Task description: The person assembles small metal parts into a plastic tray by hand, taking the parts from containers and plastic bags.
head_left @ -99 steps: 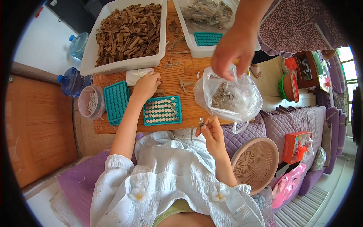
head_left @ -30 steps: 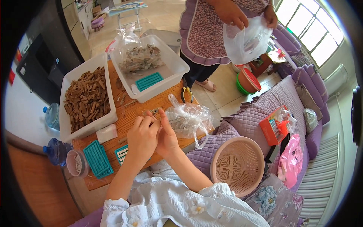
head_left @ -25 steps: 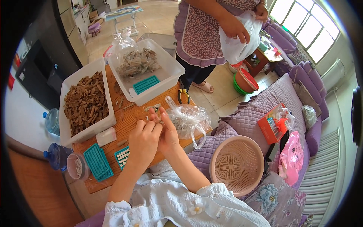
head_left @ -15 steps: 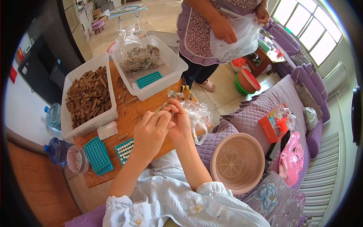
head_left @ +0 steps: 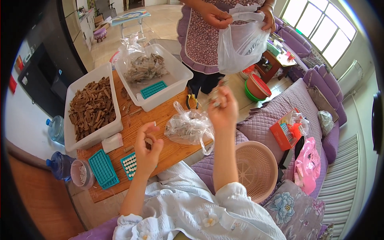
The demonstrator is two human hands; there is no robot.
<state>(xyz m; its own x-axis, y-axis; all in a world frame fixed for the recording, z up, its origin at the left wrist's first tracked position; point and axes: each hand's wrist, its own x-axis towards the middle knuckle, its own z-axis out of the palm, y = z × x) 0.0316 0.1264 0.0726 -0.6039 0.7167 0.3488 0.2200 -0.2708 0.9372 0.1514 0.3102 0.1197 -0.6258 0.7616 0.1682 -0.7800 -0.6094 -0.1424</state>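
Note:
My right hand (head_left: pixel 224 110) is raised beyond the table's right end, its fingers closed on a small brownish bundle (head_left: pixel 223 82) that looks clear-wrapped. Motion smears it. Over the table's near edge, my left hand (head_left: pixel 147 154) has its fingers curled, with the thumb apart from them. A tiny white spot shows at a fingertip; whether it is an object I cannot tell. Between my hands lies a clear plastic bag (head_left: pixel 190 127) with wrapped pieces inside. Left of my left hand are a teal tray (head_left: pixel 129 164) with white pellets and another teal tray (head_left: pixel 104 169).
A white bin (head_left: pixel 118 116) of brown wood pieces and a second white bin (head_left: pixel 187 76) with bagged pieces stand on the wooden table (head_left: pixel 138 120). Pliers (head_left: pixel 192 101) lie at its far edge. A pink basket (head_left: pixel 256 172) is at right. Opposite, a person holds a white bag (head_left: pixel 242 44).
My hands have parted: the right went up and right with the bundle, the left moved slightly left. The bag on the table is more visible. The other person's bag now hangs lower and fuller.

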